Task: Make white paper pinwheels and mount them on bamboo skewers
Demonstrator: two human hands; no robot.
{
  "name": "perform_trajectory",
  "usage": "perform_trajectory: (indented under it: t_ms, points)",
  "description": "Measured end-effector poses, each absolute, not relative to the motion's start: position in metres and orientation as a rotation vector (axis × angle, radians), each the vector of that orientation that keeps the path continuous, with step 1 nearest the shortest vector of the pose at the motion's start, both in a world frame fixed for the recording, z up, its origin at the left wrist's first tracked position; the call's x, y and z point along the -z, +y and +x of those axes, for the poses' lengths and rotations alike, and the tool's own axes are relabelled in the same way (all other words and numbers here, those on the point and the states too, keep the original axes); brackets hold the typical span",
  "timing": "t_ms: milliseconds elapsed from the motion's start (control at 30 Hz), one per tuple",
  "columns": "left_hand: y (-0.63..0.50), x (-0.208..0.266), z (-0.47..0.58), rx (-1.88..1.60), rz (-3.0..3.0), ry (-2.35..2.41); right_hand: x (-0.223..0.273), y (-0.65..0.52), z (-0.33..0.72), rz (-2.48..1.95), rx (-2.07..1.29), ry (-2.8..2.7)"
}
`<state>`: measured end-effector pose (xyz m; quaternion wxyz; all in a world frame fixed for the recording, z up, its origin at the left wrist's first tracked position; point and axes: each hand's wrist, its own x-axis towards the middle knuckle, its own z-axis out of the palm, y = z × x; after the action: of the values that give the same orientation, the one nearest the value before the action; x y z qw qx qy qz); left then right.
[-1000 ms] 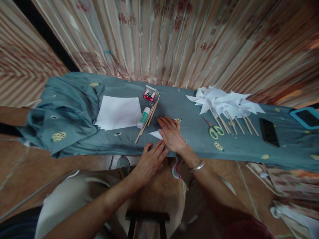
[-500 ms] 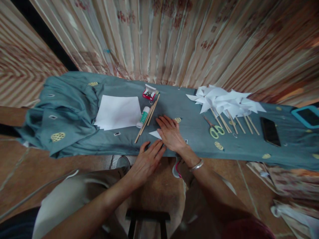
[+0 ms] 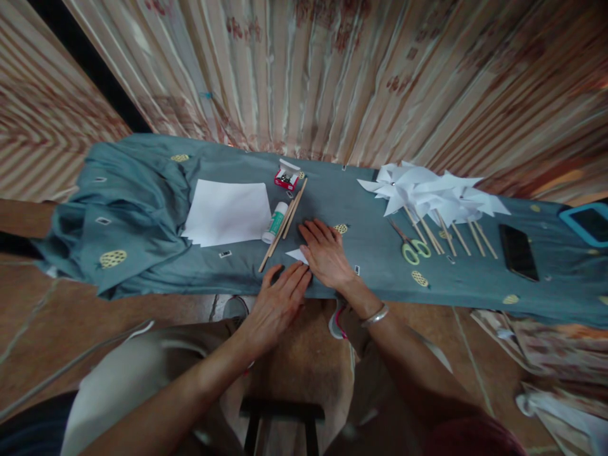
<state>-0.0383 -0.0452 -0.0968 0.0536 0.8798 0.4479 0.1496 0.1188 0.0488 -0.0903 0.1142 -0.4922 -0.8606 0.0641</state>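
Observation:
A small folded piece of white paper [image 3: 296, 254] lies near the front edge of the cloth, mostly covered by my hands; only a pointed corner shows. My right hand [image 3: 325, 253] rests flat over it from the right, fingers stretched out. At its near edge lies my left hand [image 3: 284, 292], its fingers extended and touching the paper's lower side. Just left of the paper are several thin wooden sticks [image 3: 291, 212] and a white and green glue stick [image 3: 275, 223].
White sheets [image 3: 228, 212] are stacked at left. A red box [image 3: 287, 175] of small metal pieces stands open behind. To the right lie green-handled scissors [image 3: 412, 248], several white paper pinwheels [image 3: 432, 190] on sticks, a dark phone [image 3: 518, 252] and a blue-framed device [image 3: 589, 225].
My left hand has shifted very slightly along the paper's near edge. My right hand stays flat on the paper, and the whole view has shifted a little.

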Motion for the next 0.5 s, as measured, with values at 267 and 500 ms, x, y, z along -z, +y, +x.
perform_trajectory:
  t_ms: [267, 500]
  points:
    - [-0.0384, 0.1007, -0.0436, -0.479, 2.706, 1.417, 0.0933, 0.0494, 0.1191, -1.428, -0.131, -2.533]
    - [-0.0372, 0.1036, -0.0435, -0.430, 2.689, 1.417, 0.0927, 0.0481, 0.1175, -1.425, -0.092, -2.533]
